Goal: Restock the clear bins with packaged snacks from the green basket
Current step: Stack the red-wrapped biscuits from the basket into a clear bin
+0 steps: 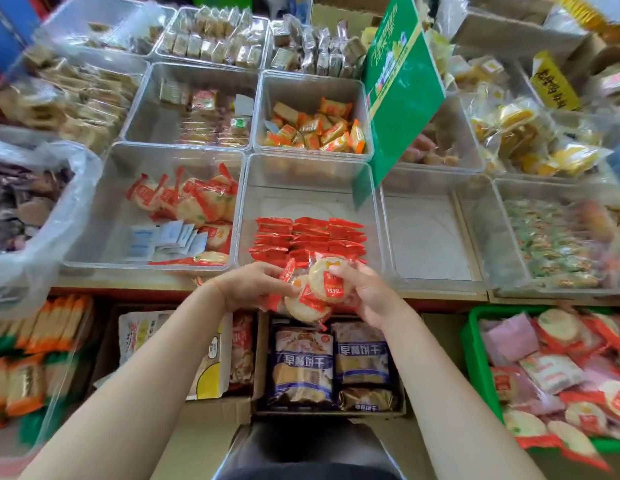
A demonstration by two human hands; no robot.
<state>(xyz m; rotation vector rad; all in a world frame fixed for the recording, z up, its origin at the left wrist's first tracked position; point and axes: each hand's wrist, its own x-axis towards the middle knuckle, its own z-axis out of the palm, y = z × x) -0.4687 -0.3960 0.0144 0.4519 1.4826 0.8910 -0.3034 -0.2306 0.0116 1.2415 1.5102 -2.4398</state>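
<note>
Both hands, left and right, grip rice cracker packets just before a clear bin.

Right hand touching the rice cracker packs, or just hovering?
Touching. The head view shows the right hand fingers pressed onto the rice cracker packs, with the left hand gripping their other side.

Green sign tilted at 1 o'clock. Cardboard box at 6 holding blue biscuit bags. Orange-striped packs at 8. Yellow label at 2.
</note>
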